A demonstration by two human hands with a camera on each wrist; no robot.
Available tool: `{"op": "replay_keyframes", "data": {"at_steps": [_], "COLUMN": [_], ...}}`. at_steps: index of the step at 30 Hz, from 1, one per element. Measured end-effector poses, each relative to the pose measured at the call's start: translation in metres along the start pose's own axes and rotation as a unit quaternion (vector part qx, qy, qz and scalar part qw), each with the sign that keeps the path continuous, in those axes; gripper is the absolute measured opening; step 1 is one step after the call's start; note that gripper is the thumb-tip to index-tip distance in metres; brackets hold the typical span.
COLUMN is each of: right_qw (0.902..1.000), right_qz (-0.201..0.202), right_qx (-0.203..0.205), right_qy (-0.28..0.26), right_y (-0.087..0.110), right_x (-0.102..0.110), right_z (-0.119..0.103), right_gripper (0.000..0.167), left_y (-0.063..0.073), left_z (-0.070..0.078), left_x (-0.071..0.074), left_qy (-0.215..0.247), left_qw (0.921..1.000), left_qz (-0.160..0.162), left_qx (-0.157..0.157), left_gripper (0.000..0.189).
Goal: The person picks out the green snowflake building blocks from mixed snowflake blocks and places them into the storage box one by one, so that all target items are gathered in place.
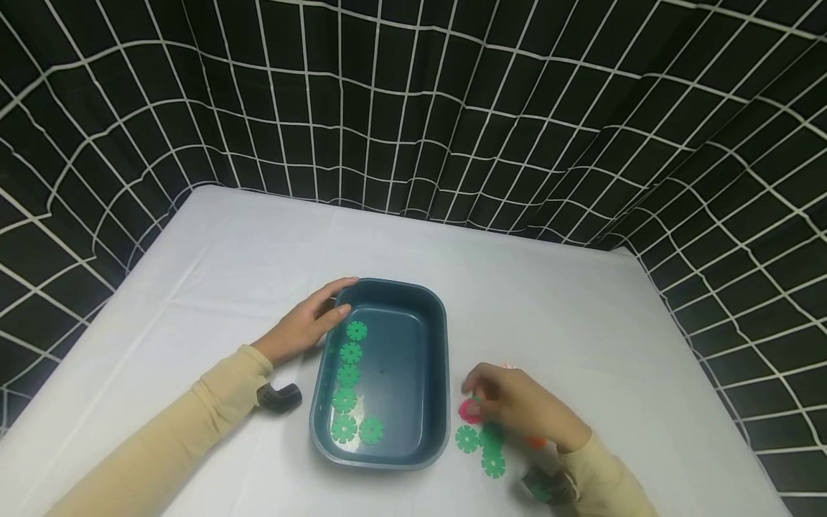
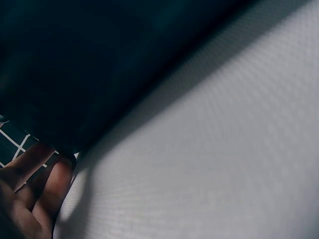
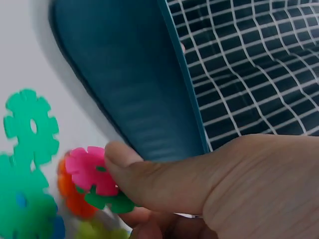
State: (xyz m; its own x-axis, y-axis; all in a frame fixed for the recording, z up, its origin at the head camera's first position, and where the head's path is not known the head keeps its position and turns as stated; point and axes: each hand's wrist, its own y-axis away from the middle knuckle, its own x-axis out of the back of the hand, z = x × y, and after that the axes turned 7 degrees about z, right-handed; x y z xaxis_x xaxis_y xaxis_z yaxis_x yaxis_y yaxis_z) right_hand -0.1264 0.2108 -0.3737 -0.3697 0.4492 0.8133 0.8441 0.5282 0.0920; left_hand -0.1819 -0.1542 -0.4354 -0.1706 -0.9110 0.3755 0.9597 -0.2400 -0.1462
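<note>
Beside the dark blue tub point(image 1: 434, 316), my left hand point(image 1: 304, 323) grips its far left corner, thumb at the rim and fingers along the outer wall. Several green notched discs point(image 1: 348, 375) lie flat inside, most in a row by the left wall. Right of the tub, my right hand point(image 1: 523, 402) pinches a pink notched disc point(image 3: 89, 167), the thumb pressing its face. A green notched disc point(image 3: 112, 200) shows just under the pink one, close to the fingers. Beneath this hand, more green discs point(image 1: 494, 464) and an orange disc point(image 1: 538, 442) lie on the table, partly hidden.
The white-covered table point(image 1: 258, 237) spreads around the tub. A black curtain with white grid lines point(image 1: 413, 108) hangs behind and at both sides. In the right wrist view, a yellow-green disc point(image 3: 99, 230) and a blue piece point(image 3: 59, 228) appear among the loose discs.
</note>
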Motion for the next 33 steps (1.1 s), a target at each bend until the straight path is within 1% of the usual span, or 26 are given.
{"op": "replay_keyframes", "data": {"at_steps": [3, 6, 11, 14, 16, 18, 22, 23, 24, 27, 30, 33], "right_qw": [1.0000, 0.9998, 0.9980, 0.9976, 0.9977, 0.9972, 0.9962, 0.9962, 0.9970, 0.9976, 0.9980, 0.9971], "right_qz": [-0.002, -0.002, 0.009, 0.010, 0.012, 0.014, 0.019, 0.022, 0.025, 0.035, 0.042, 0.039], "right_qx": [-0.003, -0.020, -0.061, -0.067, -0.065, -0.072, -0.084, -0.084, -0.073, -0.058, -0.034, -0.015], "right_qy": [0.005, 0.006, 0.013, 0.012, 0.015, 0.015, 0.010, 0.006, 0.004, -0.009, -0.034, -0.063], "right_y": [0.001, 0.003, 0.004, 0.005, 0.006, 0.004, 0.000, -0.001, -0.002, -0.006, -0.010, -0.015], "right_x": [0.004, 0.007, 0.011, 0.015, 0.020, 0.025, 0.034, 0.036, 0.038, 0.042, 0.044, 0.044], "right_z": [0.006, 0.011, 0.019, 0.022, 0.022, 0.021, 0.014, 0.011, 0.009, 0.001, -0.010, -0.022], "right_gripper": [0.016, 0.017, 0.017, 0.015, 0.013, 0.014, 0.019, 0.020, 0.022, 0.024, 0.024, 0.023], "left_y": [0.000, 0.000, 0.001, 0.000, 0.000, 0.000, 0.001, 0.001, 0.001, 0.000, 0.000, 0.000], "left_z": [-0.001, 0.000, 0.003, 0.002, 0.002, 0.002, 0.003, 0.004, 0.003, 0.002, 0.002, 0.002], "left_x": [0.000, 0.000, 0.001, 0.001, 0.001, 0.001, 0.001, 0.001, 0.001, 0.000, 0.001, 0.001], "left_qy": [0.002, 0.000, 0.002, 0.005, 0.004, 0.001, -0.006, -0.006, -0.006, -0.007, -0.006, -0.004], "left_qw": [1.0000, 1.0000, 1.0000, 1.0000, 1.0000, 1.0000, 1.0000, 1.0000, 1.0000, 0.9999, 0.9999, 1.0000], "left_qz": [0.000, 0.001, 0.001, 0.000, -0.001, 0.000, 0.002, 0.002, 0.002, 0.001, 0.002, 0.002], "left_qx": [0.000, 0.002, 0.002, -0.003, -0.004, -0.003, 0.001, 0.000, -0.002, -0.008, -0.010, -0.008], "left_gripper": [0.048, 0.048, 0.048, 0.048, 0.048, 0.048, 0.049, 0.049, 0.049, 0.049, 0.049, 0.048]}}
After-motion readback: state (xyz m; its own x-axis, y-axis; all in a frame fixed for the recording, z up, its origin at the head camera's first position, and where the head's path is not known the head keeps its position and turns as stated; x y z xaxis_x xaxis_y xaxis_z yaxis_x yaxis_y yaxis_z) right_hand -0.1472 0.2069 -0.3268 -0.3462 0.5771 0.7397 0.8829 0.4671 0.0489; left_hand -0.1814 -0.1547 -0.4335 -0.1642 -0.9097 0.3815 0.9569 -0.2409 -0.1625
